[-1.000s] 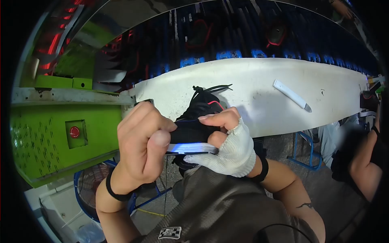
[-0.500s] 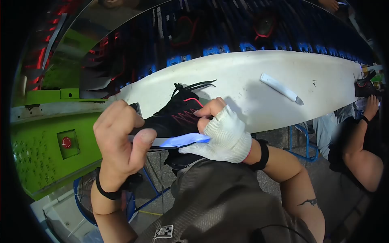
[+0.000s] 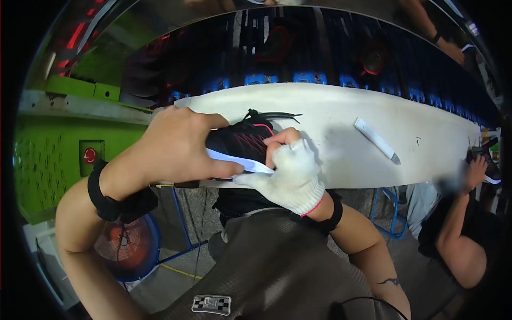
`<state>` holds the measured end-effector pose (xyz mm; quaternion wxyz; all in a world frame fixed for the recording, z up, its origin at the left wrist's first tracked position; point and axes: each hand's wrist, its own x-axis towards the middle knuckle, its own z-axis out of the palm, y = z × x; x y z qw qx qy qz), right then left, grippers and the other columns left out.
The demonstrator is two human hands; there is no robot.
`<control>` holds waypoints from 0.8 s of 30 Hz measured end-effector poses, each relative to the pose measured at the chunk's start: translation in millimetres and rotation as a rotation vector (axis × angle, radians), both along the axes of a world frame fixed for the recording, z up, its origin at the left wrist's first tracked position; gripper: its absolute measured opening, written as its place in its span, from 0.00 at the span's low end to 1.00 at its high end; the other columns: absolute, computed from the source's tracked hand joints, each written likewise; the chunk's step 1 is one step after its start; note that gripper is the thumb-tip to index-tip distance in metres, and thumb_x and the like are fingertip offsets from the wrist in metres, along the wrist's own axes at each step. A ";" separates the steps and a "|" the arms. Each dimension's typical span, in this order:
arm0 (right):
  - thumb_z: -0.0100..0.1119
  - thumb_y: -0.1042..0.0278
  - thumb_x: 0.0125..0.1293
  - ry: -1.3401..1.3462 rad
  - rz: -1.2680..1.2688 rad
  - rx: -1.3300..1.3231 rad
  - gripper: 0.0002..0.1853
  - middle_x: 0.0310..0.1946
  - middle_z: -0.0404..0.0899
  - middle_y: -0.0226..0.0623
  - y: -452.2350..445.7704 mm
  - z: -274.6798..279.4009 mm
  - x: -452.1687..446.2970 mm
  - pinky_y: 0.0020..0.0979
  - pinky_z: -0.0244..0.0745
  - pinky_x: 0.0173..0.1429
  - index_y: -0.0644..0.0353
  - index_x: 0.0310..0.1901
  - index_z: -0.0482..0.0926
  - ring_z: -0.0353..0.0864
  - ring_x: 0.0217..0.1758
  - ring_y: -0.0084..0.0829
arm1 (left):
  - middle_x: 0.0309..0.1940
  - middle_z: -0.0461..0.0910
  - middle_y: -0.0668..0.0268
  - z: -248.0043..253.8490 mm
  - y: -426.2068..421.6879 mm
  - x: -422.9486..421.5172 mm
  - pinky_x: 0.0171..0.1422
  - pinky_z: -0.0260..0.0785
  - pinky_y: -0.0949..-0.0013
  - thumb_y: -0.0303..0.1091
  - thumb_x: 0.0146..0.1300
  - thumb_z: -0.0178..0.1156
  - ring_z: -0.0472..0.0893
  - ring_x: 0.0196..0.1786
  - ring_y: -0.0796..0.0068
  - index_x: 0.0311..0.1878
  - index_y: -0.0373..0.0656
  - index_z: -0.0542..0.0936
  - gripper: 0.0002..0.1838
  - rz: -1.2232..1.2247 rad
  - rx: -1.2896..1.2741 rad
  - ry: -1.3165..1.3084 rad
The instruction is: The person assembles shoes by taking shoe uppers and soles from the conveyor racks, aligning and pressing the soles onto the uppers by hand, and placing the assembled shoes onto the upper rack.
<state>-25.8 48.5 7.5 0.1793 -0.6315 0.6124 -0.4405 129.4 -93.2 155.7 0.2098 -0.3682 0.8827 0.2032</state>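
Note:
A black shoe (image 3: 242,140) with red stitching, black laces and a pale sole lies between my hands over the near edge of the white table (image 3: 336,160). My left hand (image 3: 178,144), bare, grips the shoe's left end, with its thumb along the sole and its fingers over the upper. My right hand (image 3: 293,170), in a white glove that leaves fingertips bare, holds the other end, thumb under the sole. A white tool with a grey tip (image 3: 376,140) rests on the table to the right of the shoe.
Beyond the table runs a dark conveyor (image 3: 314,53) with blue-lit parts. A green machine panel with a red button (image 3: 89,155) stands at the left, above a fan (image 3: 124,241). At the right, another person's hand (image 3: 476,172) is at a shoe (image 3: 486,160).
My left hand has turned and now wraps over the shoe's left end, its forearm swung outward to the left. My right hand keeps its hold. The co-worker's hand has shifted.

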 end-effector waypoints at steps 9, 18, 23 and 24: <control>0.89 0.59 0.50 0.294 0.031 -0.189 0.52 0.71 0.68 0.60 53.8 60.7 -69.7 0.41 0.87 0.54 0.59 0.73 0.64 0.85 0.56 0.49 | 0.60 0.86 0.54 -27.3 22.0 -11.1 0.67 0.75 0.66 0.61 0.78 0.53 0.84 0.64 0.66 0.65 0.37 0.82 0.34 0.478 1.016 0.971; 0.88 0.43 0.40 0.903 -0.048 0.249 0.41 0.40 0.80 0.48 30.7 154.2 -115.1 0.44 0.80 0.43 0.64 0.46 0.76 0.83 0.41 0.51 | 0.64 0.74 0.45 -110.0 136.7 -49.1 0.70 0.70 0.51 0.32 0.57 0.77 0.77 0.63 0.44 0.70 0.33 0.73 0.38 0.092 -0.018 1.286; 0.86 0.33 0.40 0.994 0.039 0.405 0.41 0.27 0.82 0.42 14.1 164.6 -97.7 0.42 0.82 0.38 0.61 0.43 0.80 0.86 0.30 0.48 | 0.43 0.72 0.59 -125.4 112.0 -55.1 0.53 0.71 0.50 0.34 0.48 0.83 0.76 0.47 0.54 0.41 0.42 0.73 0.26 0.315 0.110 1.204; 0.87 0.34 0.39 1.021 0.060 0.376 0.40 0.26 0.83 0.42 11.0 163.5 -98.0 0.41 0.83 0.37 0.61 0.42 0.82 0.87 0.29 0.47 | 0.43 0.72 0.59 -126.3 103.1 -55.9 0.53 0.71 0.50 0.34 0.48 0.83 0.76 0.47 0.54 0.41 0.42 0.73 0.26 0.332 0.109 1.202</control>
